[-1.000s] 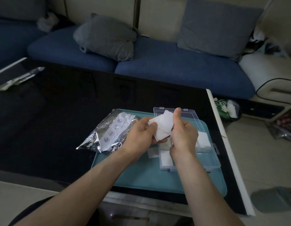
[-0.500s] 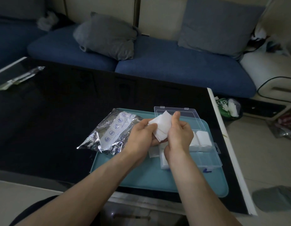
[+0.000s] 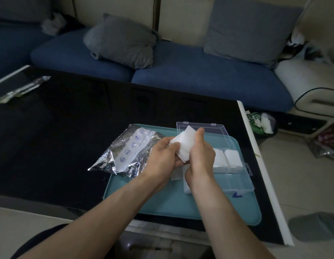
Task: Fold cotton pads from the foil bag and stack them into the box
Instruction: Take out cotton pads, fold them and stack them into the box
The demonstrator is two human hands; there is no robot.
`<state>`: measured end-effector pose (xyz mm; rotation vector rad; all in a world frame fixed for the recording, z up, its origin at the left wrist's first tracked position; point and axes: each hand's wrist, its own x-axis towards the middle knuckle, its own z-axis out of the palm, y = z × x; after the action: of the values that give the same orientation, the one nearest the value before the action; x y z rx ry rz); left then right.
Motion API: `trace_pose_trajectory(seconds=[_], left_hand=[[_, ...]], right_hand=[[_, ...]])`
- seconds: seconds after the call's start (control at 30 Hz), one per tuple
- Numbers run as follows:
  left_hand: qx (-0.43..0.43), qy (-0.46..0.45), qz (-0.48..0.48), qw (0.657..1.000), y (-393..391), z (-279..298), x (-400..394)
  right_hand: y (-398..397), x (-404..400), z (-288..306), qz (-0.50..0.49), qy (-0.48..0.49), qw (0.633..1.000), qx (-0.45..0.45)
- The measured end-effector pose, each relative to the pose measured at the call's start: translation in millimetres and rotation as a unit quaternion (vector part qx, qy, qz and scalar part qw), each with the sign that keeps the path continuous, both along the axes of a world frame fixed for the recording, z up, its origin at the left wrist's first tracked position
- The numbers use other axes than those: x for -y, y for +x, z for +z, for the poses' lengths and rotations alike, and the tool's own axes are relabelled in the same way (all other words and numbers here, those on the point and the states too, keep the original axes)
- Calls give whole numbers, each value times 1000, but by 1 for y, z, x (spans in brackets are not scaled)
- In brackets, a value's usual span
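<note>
Both hands have drawn closer together and dropped slightly since a second ago, the white cotton pads [image 3: 184,142] now pressed tighter between them above the clear plastic box [image 3: 235,176]. The scene sits at centre frame on a teal tray [image 3: 162,204], which lies on a glossy black table [image 3: 59,137]. A crumpled foil bag [image 3: 125,152] rests on the tray's left edge, just beside the left hand [image 3: 162,159], its long axis running from lower left to upper right. The box's hinged lid [image 3: 218,135] lies open toward the top of the frame; folded pads [image 3: 231,158] fill its far right compartments, and the right hand [image 3: 200,156] and forearm cover part of its left side. A loose pad [image 3: 176,173] lies on the tray below the hands. The held pads form a small fanned sheaf, tilted with a corner pointing to the upper right. The left hand grips them from the left with thumb on top and fingers curled beneath; the right hand pinches them from the right, its thumb raised upright against the sheaf. Both forearms reach in from the lower edge. Behind the table stands a blue sofa [image 3: 199,77] with grey cushions [image 3: 123,42]; a clear wrapper [image 3: 20,89] lies on the table at upper left.
</note>
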<state>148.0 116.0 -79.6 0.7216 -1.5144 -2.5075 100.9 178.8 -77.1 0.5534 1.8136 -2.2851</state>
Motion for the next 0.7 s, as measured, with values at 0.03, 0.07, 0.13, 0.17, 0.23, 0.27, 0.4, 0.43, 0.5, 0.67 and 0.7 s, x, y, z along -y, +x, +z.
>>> trace_pose_trajectory(seconds=[0.03,0.07,0.13,0.17,0.23,0.27,0.4,0.43,0.5,0.67,0.7], left_hand=[[-2,4,4,1000,0,1,1],[-4,12,8,1000,0,2,2],[-9,34,8,999,1,5,5],[-10,44,8,999,1,7,6],[-11,62,8,998,1,8,10],[-9,67,9,998,0,8,12],[19,45,32,998,-3,10,17],[20,32,31,999,-3,10,19],[17,-1,4,1000,-2,11,21],[16,-51,-99,994,3,16,24],[13,-39,-115,992,4,17,24]], right_hand=[[0,-1,2,17,-10,1000,4],[0,-2,2,26,-18,999,6],[-2,-4,3,31,-19,999,0],[-2,-6,4,33,-17,999,-8],[-4,-10,4,38,-28,999,-18],[-6,-13,5,41,-34,998,-19],[-16,-33,18,67,-33,995,-58],[-19,-39,23,98,-21,992,-75],[-24,-51,28,185,33,978,-89],[-16,-52,23,276,195,933,-123],[-13,-49,21,262,213,931,-137]])
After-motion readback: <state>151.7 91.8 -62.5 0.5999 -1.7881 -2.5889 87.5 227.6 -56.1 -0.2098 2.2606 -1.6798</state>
